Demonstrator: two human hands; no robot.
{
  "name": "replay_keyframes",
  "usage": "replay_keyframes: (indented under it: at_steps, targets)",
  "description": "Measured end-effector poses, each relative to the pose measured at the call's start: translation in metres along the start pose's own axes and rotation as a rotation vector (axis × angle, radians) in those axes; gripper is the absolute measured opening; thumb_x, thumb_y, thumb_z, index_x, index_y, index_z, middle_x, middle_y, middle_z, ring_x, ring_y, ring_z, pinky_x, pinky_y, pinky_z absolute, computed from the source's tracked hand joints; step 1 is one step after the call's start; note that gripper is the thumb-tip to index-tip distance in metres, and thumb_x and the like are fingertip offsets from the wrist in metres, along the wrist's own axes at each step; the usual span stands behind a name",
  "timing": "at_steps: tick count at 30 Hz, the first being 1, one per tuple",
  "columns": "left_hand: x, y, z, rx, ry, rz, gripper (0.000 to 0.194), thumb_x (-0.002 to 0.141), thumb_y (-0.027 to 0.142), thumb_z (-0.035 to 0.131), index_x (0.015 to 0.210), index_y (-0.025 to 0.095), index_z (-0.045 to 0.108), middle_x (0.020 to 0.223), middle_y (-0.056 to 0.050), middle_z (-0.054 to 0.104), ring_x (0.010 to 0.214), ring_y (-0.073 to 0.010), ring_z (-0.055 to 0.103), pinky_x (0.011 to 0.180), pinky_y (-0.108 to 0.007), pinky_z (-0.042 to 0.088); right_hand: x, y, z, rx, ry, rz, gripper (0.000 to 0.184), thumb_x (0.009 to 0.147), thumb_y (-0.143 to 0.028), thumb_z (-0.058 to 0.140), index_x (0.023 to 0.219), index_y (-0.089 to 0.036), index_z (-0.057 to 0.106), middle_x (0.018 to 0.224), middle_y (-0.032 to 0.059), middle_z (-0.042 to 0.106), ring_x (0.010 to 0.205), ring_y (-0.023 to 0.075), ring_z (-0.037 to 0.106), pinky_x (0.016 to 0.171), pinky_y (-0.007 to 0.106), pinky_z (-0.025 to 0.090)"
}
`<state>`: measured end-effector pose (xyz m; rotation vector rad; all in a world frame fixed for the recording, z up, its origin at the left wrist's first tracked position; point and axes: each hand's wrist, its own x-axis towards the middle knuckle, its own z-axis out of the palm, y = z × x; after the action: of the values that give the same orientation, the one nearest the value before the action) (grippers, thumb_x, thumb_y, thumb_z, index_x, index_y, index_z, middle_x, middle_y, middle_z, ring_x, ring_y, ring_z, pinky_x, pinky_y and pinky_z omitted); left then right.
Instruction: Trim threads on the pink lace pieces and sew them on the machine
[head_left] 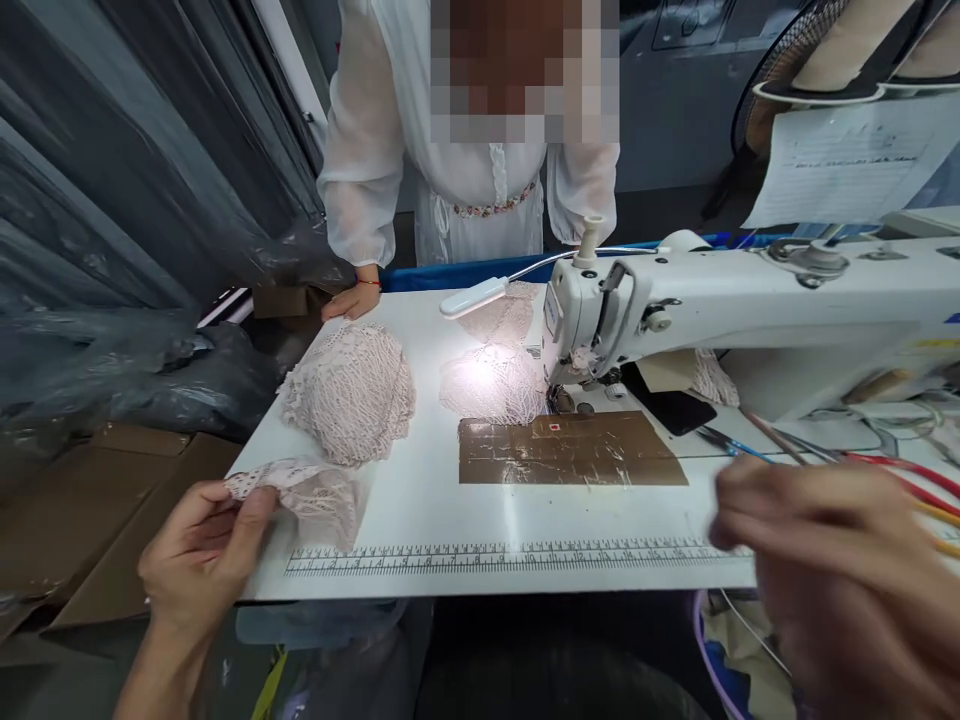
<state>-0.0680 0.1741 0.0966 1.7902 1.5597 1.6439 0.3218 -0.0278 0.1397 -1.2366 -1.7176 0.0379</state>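
My left hand [206, 545], at the table's front left corner, pinches the edge of a small pale pink lace piece [319, 500] between thumb and fingers. The rest of that lace drapes on the white tabletop. Just behind it lies a larger pale pink lace piece [352, 390]. My right hand [832, 560] is blurred over the front right of the table, its fingers curled in; whatever they hold, if anything, is hidden. Under the lamp, beside the white sewing machine's [574, 320] needle area, lies another lace piece [495, 385].
Brown taped card [570, 450] lies before the machine. A printed ruler [495, 558] runs along the front edge. Scissors [731, 442] lie right of the card. Across the table stands a person in white, one hand [352, 300] on its far left corner. Cardboard boxes [105, 500] stand left.
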Motion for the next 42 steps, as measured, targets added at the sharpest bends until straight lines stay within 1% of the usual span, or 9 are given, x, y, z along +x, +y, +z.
replay_keyframes:
  at_steps: [6,10,13,19,23,26,30,35,42]
  targets:
    - [-0.037,0.076,0.036,-0.271,-0.523,0.197,0.005,0.078,0.02,0.067,0.082,0.019,0.065,0.073,0.0,0.069,0.061,-0.011,0.063,0.056,-0.018,0.052,0.013,0.03,0.048,0.312,-0.328,0.243,0.025,0.096,-0.022,0.05,0.115,-0.024,0.066,0.093,0.006,0.063,0.086,0.0168,0.06,0.075,0.03,0.051]
    - [-0.063,0.108,0.067,-0.456,-0.987,0.343,0.012,0.089,0.022,0.059,0.08,0.016,0.064,0.067,-0.002,0.063,0.056,-0.009,0.054,0.052,-0.019,0.045,0.0,0.038,0.057,0.453,-0.54,0.304,0.044,0.093,-0.04,0.057,0.134,-0.026,0.055,0.124,0.0101,0.056,0.113,0.0216,0.054,0.097,0.039,0.046]
    - [-0.073,0.123,0.082,-0.566,-1.156,0.425,0.01,0.089,0.018,0.059,0.081,0.015,0.062,0.072,-0.004,0.063,0.063,-0.0104,0.057,0.059,-0.021,0.047,-0.005,0.033,0.056,0.593,-0.57,0.264,0.069,0.083,-0.047,0.068,0.144,-0.026,0.042,0.139,0.0118,0.046,0.126,0.0249,0.046,0.105,0.044,0.038]
    - [-0.062,0.134,0.099,-0.577,-1.121,0.355,0.011,0.089,0.022,0.061,0.081,0.015,0.064,0.084,-0.007,0.063,0.078,-0.0136,0.06,0.069,-0.025,0.049,0.002,0.033,0.059,0.768,-0.671,0.359,0.016,0.085,-0.031,0.067,0.092,-0.017,0.065,0.102,0.0046,0.061,0.093,0.015,0.057,0.089,0.031,0.045]
    - [-0.043,0.123,0.126,-0.469,-1.229,0.026,0.03,0.091,0.042,0.056,0.081,0.014,0.059,0.073,-0.003,0.058,0.064,-0.0106,0.053,0.057,-0.021,0.044,0.016,0.066,0.06,0.79,-0.671,0.562,0.023,0.086,-0.037,0.064,0.084,-0.014,0.059,0.075,-0.0012,0.054,0.064,0.0092,0.048,0.055,0.022,0.038]
    - [-0.028,0.11,0.155,-0.293,-1.246,-0.077,0.035,0.089,0.048,0.055,0.083,0.014,0.058,0.063,0.001,0.052,0.053,-0.0083,0.045,0.048,-0.019,0.036,0.033,0.103,0.059,0.703,-0.673,0.688,0.028,0.081,-0.04,0.069,0.086,-0.014,0.059,0.075,-0.0009,0.056,0.061,0.0081,0.047,0.051,0.021,0.036]
    - [-0.011,0.095,0.192,0.087,-1.181,0.181,0.029,0.089,0.041,0.055,0.085,0.014,0.063,0.062,0.0,0.054,0.052,-0.0092,0.044,0.049,-0.021,0.033,0.052,0.137,0.059,0.455,-0.643,0.832,0.031,0.079,-0.038,0.072,0.094,-0.013,0.061,0.07,0.0001,0.056,0.058,0.0091,0.048,0.048,0.022,0.038]
    - [0.004,0.08,0.229,0.22,-1.121,0.48,0.026,0.091,0.034,0.053,0.104,0.013,0.063,0.089,-0.007,0.059,0.069,-0.0127,0.053,0.06,-0.025,0.041,0.055,0.146,0.063,0.462,-0.627,0.814,0.032,0.079,-0.041,0.071,0.094,-0.014,0.062,0.066,-0.0006,0.054,0.056,0.0091,0.049,0.047,0.022,0.043]
    - [0.003,0.07,0.226,0.023,-1.022,0.698,0.022,0.095,0.023,0.046,0.106,0.013,0.061,0.103,-0.01,0.061,0.085,-0.0152,0.057,0.069,-0.028,0.05,0.048,0.149,0.061,0.453,-0.626,0.789,0.035,0.083,-0.048,0.066,0.094,-0.015,0.062,0.061,-0.003,0.049,0.052,0.0078,0.044,0.044,0.021,0.035]
